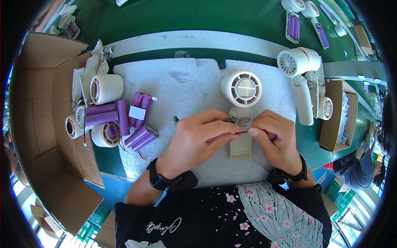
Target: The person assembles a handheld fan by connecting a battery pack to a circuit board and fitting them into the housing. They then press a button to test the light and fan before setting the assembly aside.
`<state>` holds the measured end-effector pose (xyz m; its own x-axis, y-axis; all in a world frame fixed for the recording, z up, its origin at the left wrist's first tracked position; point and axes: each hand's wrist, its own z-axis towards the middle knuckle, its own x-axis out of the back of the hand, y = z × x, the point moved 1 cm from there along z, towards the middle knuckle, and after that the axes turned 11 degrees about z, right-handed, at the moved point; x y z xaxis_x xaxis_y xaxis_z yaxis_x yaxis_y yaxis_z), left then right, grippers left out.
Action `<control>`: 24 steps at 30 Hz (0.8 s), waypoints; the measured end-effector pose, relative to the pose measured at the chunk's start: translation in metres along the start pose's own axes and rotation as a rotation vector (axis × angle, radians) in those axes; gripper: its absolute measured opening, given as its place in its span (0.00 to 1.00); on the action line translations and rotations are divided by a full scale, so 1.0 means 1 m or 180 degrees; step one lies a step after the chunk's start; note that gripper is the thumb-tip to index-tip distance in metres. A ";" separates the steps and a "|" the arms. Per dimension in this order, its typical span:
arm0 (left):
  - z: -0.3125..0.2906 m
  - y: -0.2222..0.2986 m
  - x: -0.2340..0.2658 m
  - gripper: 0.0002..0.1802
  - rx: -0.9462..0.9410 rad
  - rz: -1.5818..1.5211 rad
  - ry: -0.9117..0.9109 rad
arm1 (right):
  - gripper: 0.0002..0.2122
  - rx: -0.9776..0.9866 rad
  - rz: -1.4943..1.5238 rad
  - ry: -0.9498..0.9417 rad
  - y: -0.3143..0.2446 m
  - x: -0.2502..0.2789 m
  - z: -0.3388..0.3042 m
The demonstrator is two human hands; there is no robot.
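Note:
Over the foam-covered bench, my left hand (202, 134) is closed in a pinch on a thin red-and-black wire (241, 132). My right hand (276, 142) pinches the wire's other side, thumb and forefinger together. A bit of purple, seemingly a battery pack (271, 136), shows among the right fingers; most of it is hidden. Beneath both hands lies an open cream handle shell (241, 149), joined to a round cream fan head (241, 89) with a slotted grille. Close to the left fingertips is a small green part (230, 120), partly covered.
Purple battery packs (142, 137) with wires lie left on the foam sheet (178, 82), beside cream fan heads (106, 89) and a large open cardboard box (45, 136). At right are another fan unit (300, 66) and a small carton (337, 136). A person (357, 169) sits far right.

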<state>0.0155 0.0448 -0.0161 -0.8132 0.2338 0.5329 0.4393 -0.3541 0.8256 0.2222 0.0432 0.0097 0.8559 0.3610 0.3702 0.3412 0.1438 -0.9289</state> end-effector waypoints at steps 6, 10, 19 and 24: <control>0.000 -0.004 0.000 0.11 0.0302 -0.0268 -0.0085 | 0.07 0.0993 -0.0866 0.0125 0.004 -0.004 0.000; 0.001 -0.002 0.002 0.10 0.0334 -0.0126 -0.0213 | 0.10 0.0941 -0.1008 0.0063 0.005 -0.009 0.000; -0.001 -0.005 0.009 0.19 0.1020 -0.1525 -0.0708 | 0.09 0.0972 -0.0949 -0.0103 0.008 -0.006 0.001; 0.000 -0.004 0.011 0.21 0.0918 -0.1312 -0.0804 | 0.08 0.0886 -0.0875 -0.0164 0.008 -0.010 0.001</control>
<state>0.0048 0.0490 -0.0134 -0.8385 0.5227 0.1539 0.2198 0.0661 0.9733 0.2160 0.0418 -0.0011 0.7243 0.3189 0.6113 0.4305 0.4833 -0.7623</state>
